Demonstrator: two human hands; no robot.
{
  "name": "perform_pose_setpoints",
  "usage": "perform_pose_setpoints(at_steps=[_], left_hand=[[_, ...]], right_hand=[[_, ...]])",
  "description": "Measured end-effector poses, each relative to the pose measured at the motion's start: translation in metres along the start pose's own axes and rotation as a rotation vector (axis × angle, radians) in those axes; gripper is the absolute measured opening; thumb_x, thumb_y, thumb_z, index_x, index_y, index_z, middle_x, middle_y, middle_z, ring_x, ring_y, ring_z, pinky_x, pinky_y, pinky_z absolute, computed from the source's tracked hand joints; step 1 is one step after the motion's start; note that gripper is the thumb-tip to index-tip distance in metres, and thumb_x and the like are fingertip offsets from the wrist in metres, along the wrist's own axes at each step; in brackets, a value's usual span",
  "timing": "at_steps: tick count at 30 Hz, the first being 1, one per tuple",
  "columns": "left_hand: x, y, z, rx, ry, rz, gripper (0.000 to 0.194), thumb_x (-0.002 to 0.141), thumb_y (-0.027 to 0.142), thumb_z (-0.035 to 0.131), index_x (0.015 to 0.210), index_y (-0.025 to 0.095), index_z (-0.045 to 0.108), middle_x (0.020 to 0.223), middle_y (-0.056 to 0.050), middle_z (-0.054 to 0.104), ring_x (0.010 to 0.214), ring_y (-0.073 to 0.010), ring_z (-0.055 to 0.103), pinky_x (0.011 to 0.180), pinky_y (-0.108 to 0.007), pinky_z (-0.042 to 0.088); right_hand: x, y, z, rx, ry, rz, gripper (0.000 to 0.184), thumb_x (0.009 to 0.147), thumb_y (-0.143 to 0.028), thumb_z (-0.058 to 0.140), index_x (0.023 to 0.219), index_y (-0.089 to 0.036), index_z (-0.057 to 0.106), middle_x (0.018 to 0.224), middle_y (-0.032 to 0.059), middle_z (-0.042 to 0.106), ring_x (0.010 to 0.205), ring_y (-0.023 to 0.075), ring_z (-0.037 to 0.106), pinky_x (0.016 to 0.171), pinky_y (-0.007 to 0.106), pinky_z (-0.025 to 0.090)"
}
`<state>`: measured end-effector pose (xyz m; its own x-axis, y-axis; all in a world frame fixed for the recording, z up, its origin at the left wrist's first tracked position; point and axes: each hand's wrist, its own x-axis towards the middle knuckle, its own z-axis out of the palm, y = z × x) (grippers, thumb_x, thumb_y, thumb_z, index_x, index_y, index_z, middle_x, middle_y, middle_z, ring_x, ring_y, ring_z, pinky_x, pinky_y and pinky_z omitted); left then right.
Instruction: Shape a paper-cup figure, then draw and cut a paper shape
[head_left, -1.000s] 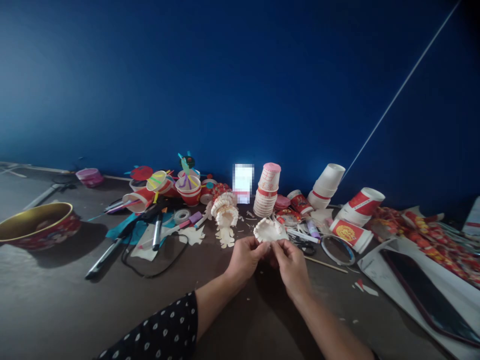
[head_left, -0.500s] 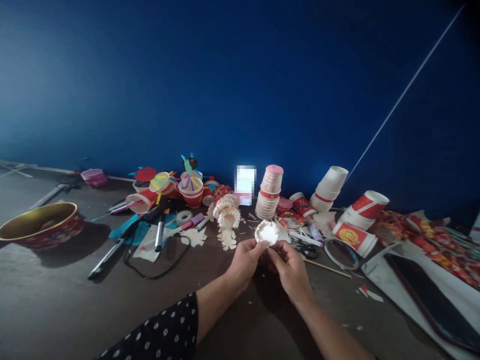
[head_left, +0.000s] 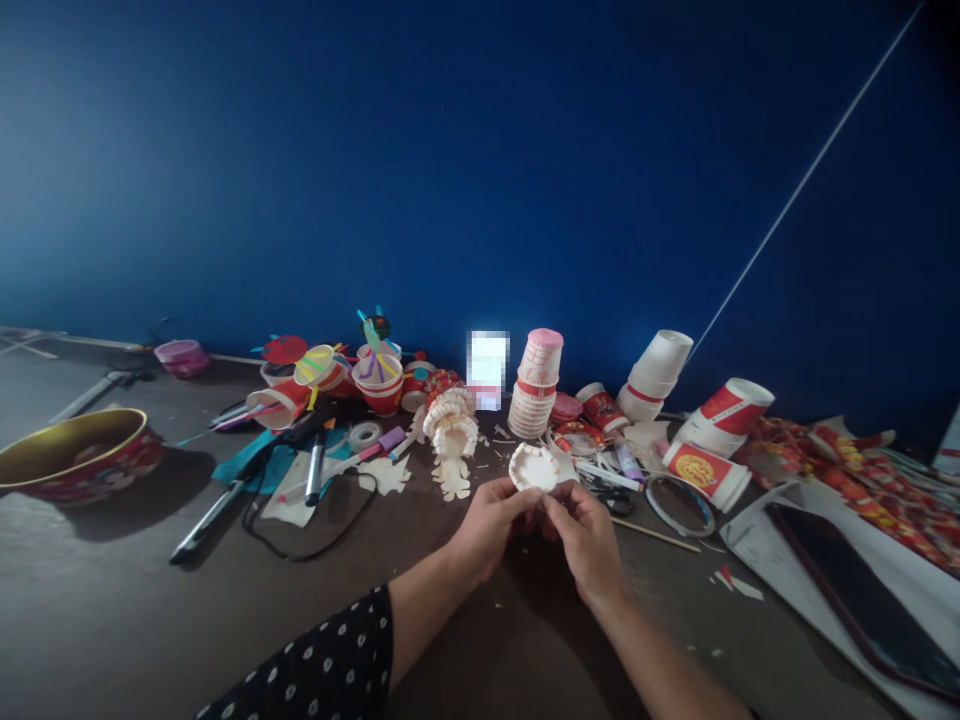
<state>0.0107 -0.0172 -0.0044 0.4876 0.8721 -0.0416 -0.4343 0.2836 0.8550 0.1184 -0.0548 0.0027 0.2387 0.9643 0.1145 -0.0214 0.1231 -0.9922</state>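
Note:
Both hands meet over the middle of the dark table and pinch one small white paper cup piece with curled, cut edges [head_left: 533, 467]. My left hand [head_left: 491, 523] grips its left rim with closed fingers. My right hand [head_left: 585, 535] holds its right side, fingers also closed. Just beyond it stands a finished white curled-paper cup figure [head_left: 452, 430] with paper strips hanging down to the table.
Stacks of paper cups [head_left: 534, 385] and tipped red-and-white cups [head_left: 705, 470] line the blue wall. Decorated cups [head_left: 379, 378], markers [head_left: 315, 466], a tape roll [head_left: 364, 434] and a black cable lie at left. A gold-and-red bowl [head_left: 71, 458] sits far left; a dark tablet [head_left: 855, 590] at right.
The white cup piece has been turned and shifted a little between my fingers; both hands stay together at the same spot.

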Motion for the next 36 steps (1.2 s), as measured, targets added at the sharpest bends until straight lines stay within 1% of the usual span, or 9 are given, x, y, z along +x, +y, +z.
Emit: perform_pose_setpoints(at_steps=[5,9,11,15,20,25,31,33,36], left_hand=[[0.003,0.002,-0.003,0.116,0.024,0.044,0.026,0.067,0.035,0.06,0.058,0.012,0.051,0.047,0.002,0.046,0.042,-0.0054,0.038,0.045,-0.02,0.028],[0.005,0.003,-0.004,0.275,0.143,0.045,0.029,0.063,0.038,0.063,0.056,0.012,0.052,0.044,0.003,0.046,0.04,-0.0052,0.036,0.042,-0.019,0.026],[0.005,0.004,-0.003,0.301,0.181,0.038,0.03,0.062,0.04,0.062,0.056,0.012,0.052,0.043,0.004,0.045,0.04,-0.005,0.036,0.041,-0.019,0.025],[0.004,0.007,-0.003,0.241,0.168,0.023,0.031,0.063,0.04,0.061,0.054,0.012,0.052,0.044,0.003,0.045,0.039,-0.0048,0.035,0.042,-0.019,0.026],[0.003,0.011,-0.002,0.087,0.164,-0.036,0.025,0.059,0.032,0.064,0.052,0.012,0.052,0.045,0.003,0.047,0.04,-0.0051,0.038,0.043,-0.02,0.029],[0.002,0.014,-0.003,0.046,0.113,-0.093,0.021,0.058,0.029,0.065,0.054,0.011,0.055,0.046,0.002,0.049,0.041,-0.0056,0.041,0.043,-0.02,0.03],[0.003,0.013,-0.006,0.068,0.085,-0.114,0.019,0.059,0.027,0.065,0.055,0.011,0.055,0.048,0.001,0.052,0.039,-0.0054,0.042,0.042,-0.02,0.029],[0.003,0.013,-0.007,0.083,0.086,-0.124,0.018,0.059,0.026,0.064,0.057,0.011,0.055,0.049,0.001,0.052,0.039,-0.0054,0.042,0.041,-0.019,0.029],[0.004,0.012,-0.007,0.102,0.132,-0.124,0.017,0.058,0.025,0.064,0.055,0.011,0.055,0.048,0.001,0.051,0.039,-0.0051,0.042,0.042,-0.019,0.029]], right_hand=[[0.0,0.0,0.001,0.028,0.01,0.036,0.016,0.07,-0.031,0.059,0.066,-0.017,0.051,0.048,-0.0056,0.051,0.043,0.0083,0.043,0.043,0.02,0.033],[0.0,-0.001,0.0,-0.008,0.005,0.051,0.02,0.069,-0.035,0.059,0.065,-0.016,0.054,0.05,-0.0041,0.054,0.044,0.0088,0.045,0.044,0.02,0.034],[0.0,-0.002,0.0,-0.026,-0.007,0.051,0.024,0.069,-0.039,0.059,0.066,-0.016,0.055,0.052,-0.0024,0.056,0.044,0.0096,0.045,0.044,0.021,0.034],[0.001,-0.003,-0.001,-0.003,-0.059,0.052,0.026,0.071,-0.042,0.057,0.069,-0.016,0.058,0.055,-0.0011,0.058,0.046,0.0108,0.047,0.045,0.022,0.035],[0.002,0.0,-0.003,0.055,-0.127,0.087,0.021,0.072,-0.038,0.057,0.068,-0.017,0.056,0.055,-0.0033,0.056,0.045,0.0091,0.045,0.044,0.021,0.033],[0.004,0.002,-0.004,0.042,-0.119,0.112,0.02,0.07,-0.036,0.059,0.067,-0.018,0.051,0.053,-0.0042,0.053,0.044,0.0091,0.045,0.043,0.02,0.033],[0.002,0.002,-0.001,-0.006,-0.109,0.086,0.023,0.072,-0.039,0.056,0.065,-0.019,0.05,0.055,-0.0022,0.056,0.044,0.0103,0.046,0.041,0.021,0.034],[0.001,0.002,0.0,-0.023,-0.091,0.078,0.024,0.072,-0.041,0.056,0.065,-0.019,0.05,0.054,-0.0021,0.056,0.043,0.0105,0.046,0.04,0.021,0.034],[0.001,0.004,0.002,-0.054,-0.074,0.061,0.025,0.071,-0.042,0.057,0.063,-0.019,0.05,0.051,-0.0025,0.054,0.041,0.0103,0.045,0.039,0.021,0.034]])
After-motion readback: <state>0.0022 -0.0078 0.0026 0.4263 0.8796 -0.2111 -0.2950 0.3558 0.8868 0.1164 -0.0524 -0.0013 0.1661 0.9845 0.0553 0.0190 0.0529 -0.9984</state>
